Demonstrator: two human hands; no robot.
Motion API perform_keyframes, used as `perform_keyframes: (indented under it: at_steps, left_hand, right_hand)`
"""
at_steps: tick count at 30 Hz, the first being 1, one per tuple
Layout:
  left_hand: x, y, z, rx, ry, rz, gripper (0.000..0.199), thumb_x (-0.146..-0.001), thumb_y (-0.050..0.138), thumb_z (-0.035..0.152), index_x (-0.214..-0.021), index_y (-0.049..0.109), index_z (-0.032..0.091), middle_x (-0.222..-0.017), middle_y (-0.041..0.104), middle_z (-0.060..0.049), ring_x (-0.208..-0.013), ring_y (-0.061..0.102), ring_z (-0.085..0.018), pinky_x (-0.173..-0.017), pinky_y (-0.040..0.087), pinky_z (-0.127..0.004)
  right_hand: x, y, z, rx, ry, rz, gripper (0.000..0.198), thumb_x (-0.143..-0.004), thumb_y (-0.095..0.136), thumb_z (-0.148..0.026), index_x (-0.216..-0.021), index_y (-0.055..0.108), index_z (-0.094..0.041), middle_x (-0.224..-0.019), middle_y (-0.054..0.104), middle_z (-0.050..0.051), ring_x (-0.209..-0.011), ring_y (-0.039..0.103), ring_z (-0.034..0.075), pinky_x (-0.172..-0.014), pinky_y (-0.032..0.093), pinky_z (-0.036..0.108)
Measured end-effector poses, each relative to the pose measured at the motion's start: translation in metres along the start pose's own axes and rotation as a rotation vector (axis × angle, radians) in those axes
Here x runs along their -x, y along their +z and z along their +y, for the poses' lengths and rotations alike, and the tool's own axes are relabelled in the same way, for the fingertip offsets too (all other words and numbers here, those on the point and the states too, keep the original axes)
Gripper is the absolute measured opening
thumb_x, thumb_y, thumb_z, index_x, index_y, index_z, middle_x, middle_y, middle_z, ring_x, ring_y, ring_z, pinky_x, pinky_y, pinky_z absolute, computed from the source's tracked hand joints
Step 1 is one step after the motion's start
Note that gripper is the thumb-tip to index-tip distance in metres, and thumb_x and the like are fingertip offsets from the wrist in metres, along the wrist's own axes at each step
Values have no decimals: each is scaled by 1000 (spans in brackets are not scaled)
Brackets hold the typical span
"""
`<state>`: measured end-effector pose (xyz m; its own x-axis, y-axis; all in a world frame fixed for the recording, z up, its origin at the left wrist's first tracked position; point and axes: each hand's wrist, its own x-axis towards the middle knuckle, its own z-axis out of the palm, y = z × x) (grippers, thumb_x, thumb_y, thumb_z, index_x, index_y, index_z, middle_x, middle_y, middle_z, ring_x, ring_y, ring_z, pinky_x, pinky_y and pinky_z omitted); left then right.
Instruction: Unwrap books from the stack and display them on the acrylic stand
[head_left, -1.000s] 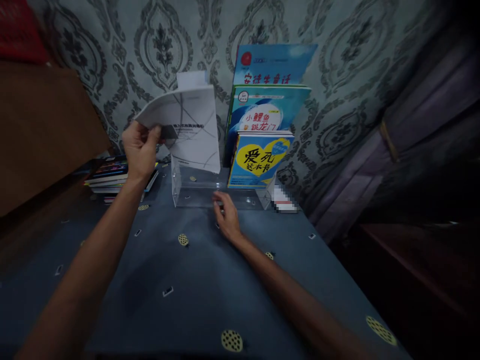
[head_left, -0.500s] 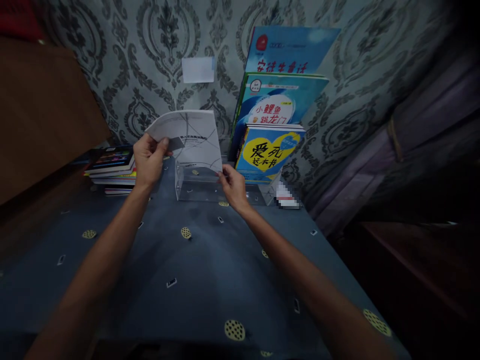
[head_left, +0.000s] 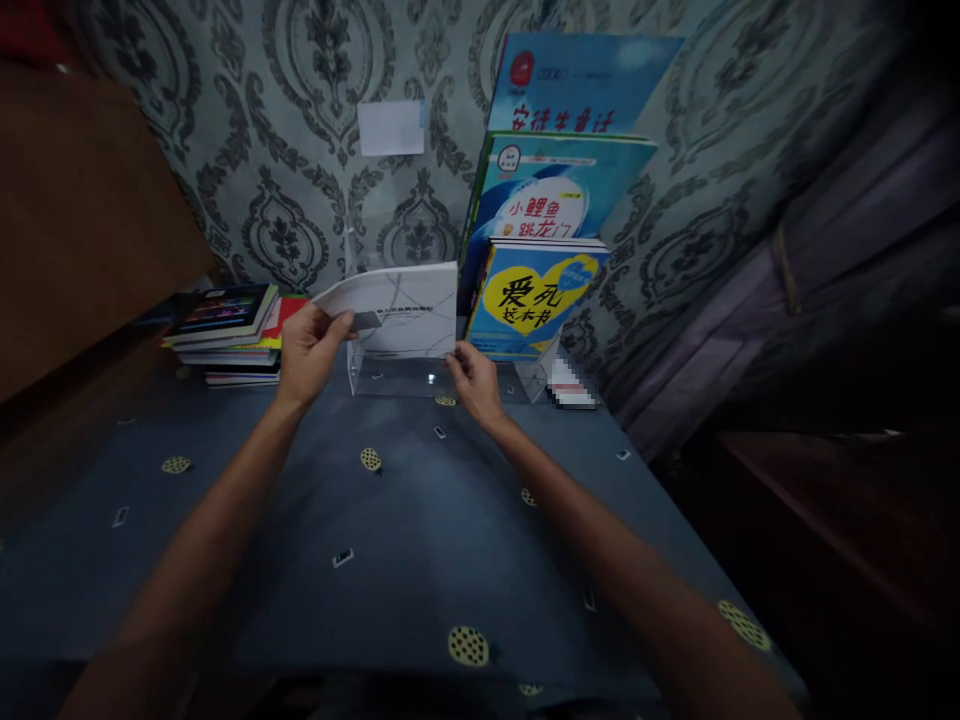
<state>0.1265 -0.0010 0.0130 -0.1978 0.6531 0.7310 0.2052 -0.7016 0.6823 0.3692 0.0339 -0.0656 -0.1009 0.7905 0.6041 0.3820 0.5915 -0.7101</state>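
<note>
A thin white booklet (head_left: 409, 300) with grey line art and small print is held nearly upright between my two hands. My left hand (head_left: 309, 345) pinches its left edge, thumb on the front cover. At the lower right corner, my right hand (head_left: 474, 380) grips it between thumb and fingers. The booklet is at the left part of a clear acrylic stand (head_left: 397, 378); whether its bottom edge touches the stand I cannot tell. In the right part of the stand, a blue book with a yellow heart (head_left: 536, 300) leans in front of taller blue-green books (head_left: 570, 165).
A stack of books (head_left: 225, 325) lies left of my left hand. Behind the stand is a patterned wall with a white card (head_left: 391, 128). A brown panel (head_left: 90, 220) stands at far left, a purple curtain (head_left: 720, 350) at right. Blue pineapple-print cloth (head_left: 405, 520) covers the table.
Both hands have brought the booklet lower and slightly right, toward the stand. Its curled left side looks flatter. The view has shifted slightly.
</note>
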Motion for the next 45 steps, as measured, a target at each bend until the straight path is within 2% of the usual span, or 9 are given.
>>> perform_keyframes:
  at_steps: [4, 7, 12, 17, 30, 33, 39, 42, 45]
  left_hand:
    - [5, -2, -24, 141, -243, -32, 44, -64, 85, 53, -86, 71, 17, -82, 73, -2, -71, 68, -16, -63, 61, -28]
    - [6, -10, -38, 104, -357, -91, 40, -61, 84, 44, -86, 70, 17, -78, 72, -1, -67, 66, -15, -58, 57, -26]
    - [14, -20, -49, -262, -224, -200, 20, -71, 69, 34, -82, 70, 17, -74, 70, 0, -69, 63, -16, -62, 50, -26]
    - [19, -18, -45, -564, -120, -276, 23, -78, 59, 30, -91, 72, 17, -85, 74, -3, -81, 66, -19, -73, 48, -30]
    - [21, -18, -45, -528, -148, -330, 26, -81, 54, 33, -93, 71, 18, -86, 74, -3, -81, 64, -19, -68, 47, -27]
    - [22, -17, -47, -485, -150, -327, 26, -81, 54, 35, -92, 71, 18, -86, 74, -3, -80, 64, -19, -67, 46, -26]
    - [26, -20, -46, -459, -150, -366, 29, -80, 55, 33, -97, 72, 18, -79, 70, -1, -73, 61, -17, -61, 43, -25]
    - [31, -24, -44, -451, -156, -387, 31, -80, 56, 34, -101, 73, 19, -86, 71, -2, -69, 59, -16, -60, 44, -25]
    - [40, -29, -40, -425, -150, -410, 30, -81, 57, 35, -101, 73, 20, -99, 73, -4, -83, 65, -19, -69, 49, -28]
  right_hand:
    - [1, -14, 6, -12, 29, 20, 15, -91, 48, -30, -94, 60, -21, -79, 66, 2, -74, 65, 21, -68, 50, 31]
    - [1, -26, 9, -82, 73, 51, 14, -92, 48, -33, -96, 57, -23, -78, 66, 2, -71, 67, 21, -61, 52, 31]
    - [1, -41, 17, -33, 57, 100, 12, -91, 51, -32, -96, 57, -22, -79, 66, 2, -69, 68, 21, -61, 53, 32]
    - [2, -40, 17, 55, 55, 99, 11, -90, 50, -28, -96, 58, -22, -72, 66, 0, -66, 67, 20, -65, 54, 33]
    - [-2, -58, 4, 204, -97, 150, 20, -92, 53, -28, -105, 66, -21, -87, 70, 4, -72, 68, 21, -73, 53, 35]
    - [1, -56, 6, 203, -85, 86, 20, -91, 54, -28, -105, 67, -21, -80, 69, 3, -69, 67, 21, -71, 53, 35]
    - [13, -45, 6, 140, -59, 29, 19, -93, 51, -28, -101, 67, -21, -88, 71, 6, -77, 69, 22, -68, 54, 33]
    - [21, -46, 4, 153, -86, 16, 19, -92, 53, -26, -102, 68, -22, -91, 72, 6, -82, 69, 22, -71, 56, 33]
    - [33, -50, 2, 164, -123, -8, 18, -92, 54, -24, -100, 70, -22, -97, 73, 7, -89, 69, 22, -72, 57, 33]
